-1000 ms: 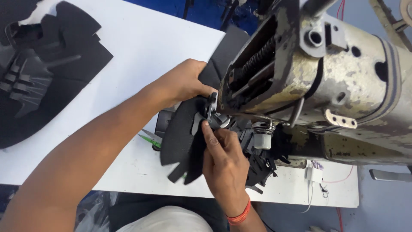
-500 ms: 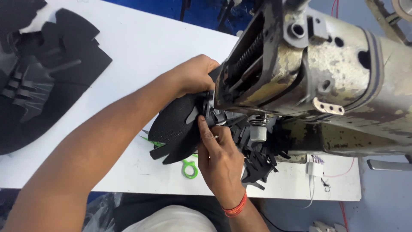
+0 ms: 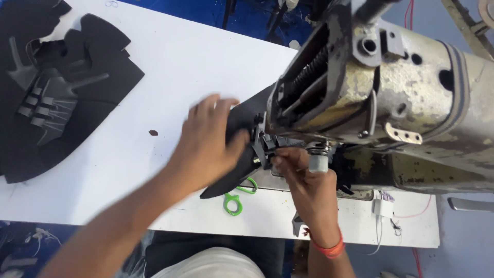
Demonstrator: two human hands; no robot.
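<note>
We find the left hand point(image 3: 208, 146) laid flat on a black piece point(image 3: 237, 149) at the machine point(image 3: 391, 103), fingers spread and blurred with motion; it presses the piece rather than clasping it, thumb toward the needle area. The right hand point(image 3: 303, 183) sits just beside it under the machine head, fingertips pinched at the presser foot point(image 3: 267, 149) over the edge of the same piece (what exactly they pinch we cannot tell). An orange band point(image 3: 327, 249) circles the right wrist.

The piece lies partly under the foot, its pointed end reaching down toward the table point(image 3: 170, 77) edge, above the scissors point(image 3: 237, 195).

Against the frame half a second back, the left hand has opened out: then it curled over the top of the piece close to the machine, now it lies further out on the table with fingers splayed. The piece has flattened and more of the scissors shows. The right hand holds much the same station.

Count: two hands, both the person's own; one black piece in work; one pair of green-handled scissors, just beside the piece's lower tip; one sewing machine, worn and cream-coloured; one stack of black cut pieces point(image 3: 56, 92) at the table's far left, well apart from the hands (its number we cannot tell); one small dark spot point(image 3: 153, 133) on the table.
</note>
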